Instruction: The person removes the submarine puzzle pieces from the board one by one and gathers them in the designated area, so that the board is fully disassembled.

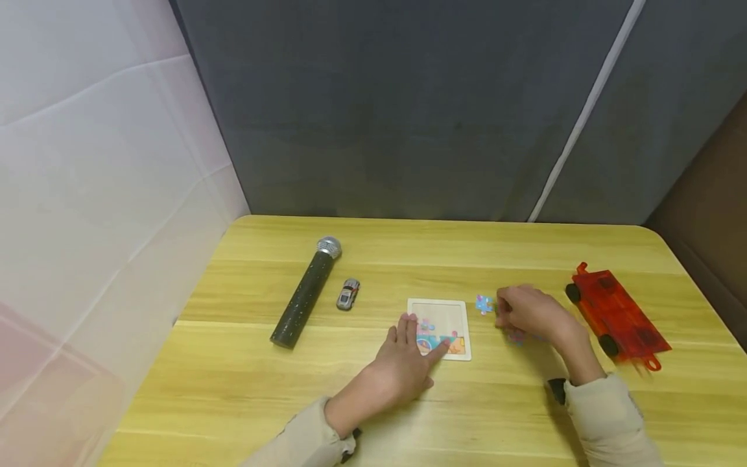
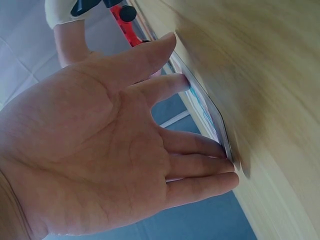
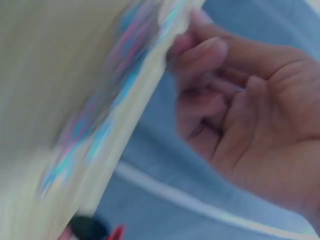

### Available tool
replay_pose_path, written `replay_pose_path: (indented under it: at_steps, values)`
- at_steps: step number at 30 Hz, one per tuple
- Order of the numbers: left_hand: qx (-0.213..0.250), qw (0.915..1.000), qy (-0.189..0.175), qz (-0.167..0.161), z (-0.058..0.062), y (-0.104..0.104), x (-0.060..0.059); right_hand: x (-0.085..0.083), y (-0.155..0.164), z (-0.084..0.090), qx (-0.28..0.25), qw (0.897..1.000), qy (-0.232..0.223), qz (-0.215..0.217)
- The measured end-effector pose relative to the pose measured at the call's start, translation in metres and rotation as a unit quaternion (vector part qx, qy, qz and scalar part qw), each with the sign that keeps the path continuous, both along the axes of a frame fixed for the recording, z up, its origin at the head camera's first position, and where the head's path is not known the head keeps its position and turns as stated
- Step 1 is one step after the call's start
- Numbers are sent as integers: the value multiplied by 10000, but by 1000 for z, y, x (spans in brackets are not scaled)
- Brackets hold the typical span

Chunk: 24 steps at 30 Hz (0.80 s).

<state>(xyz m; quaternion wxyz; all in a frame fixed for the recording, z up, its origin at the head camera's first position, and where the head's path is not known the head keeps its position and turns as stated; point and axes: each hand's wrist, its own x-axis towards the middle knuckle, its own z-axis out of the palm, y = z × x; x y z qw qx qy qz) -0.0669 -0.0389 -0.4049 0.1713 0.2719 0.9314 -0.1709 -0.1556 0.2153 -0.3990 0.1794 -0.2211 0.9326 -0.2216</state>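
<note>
A small white puzzle board lies at the table's middle, with colourful pieces filling its lower part. My left hand rests flat on the board's lower left, fingers straight; in the left wrist view the open palm shows with fingertips on the board's edge. Right of the board lies a loose blue puzzle piece. My right hand is curled beside it and its fingertips pinch at the piece's edge. A pinkish piece shows under that hand. The right wrist view is blurred.
On the wooden table a black microphone with a silver head lies at the left, a small silver toy car beside it. A red translucent wheeled toy lies at the right. Grey curtain behind, white wall left.
</note>
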Motion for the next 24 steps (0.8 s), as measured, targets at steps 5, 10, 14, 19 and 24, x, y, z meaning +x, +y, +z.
replay_pose_path:
  at_steps: [5,10,14,19,24]
  values:
    - [40,9999,-61,120,-10,2,-3,-1,-49,2,-658,9931,489,834]
    - [212,9996,-101,170,-35,2,-9,2,-89,-5,-378,9940,364,959]
    - [164,9997,-146,118,-58,-1,-15,8,-102,-11,-134,9972,296,669]
    - [5,10000,-62,-18,-77,-4,-21,10,-106,-15,-260,9967,502,589]
    - [-44,9999,63,-121,-90,-6,-24,10,-107,-17,-503,9950,598,629]
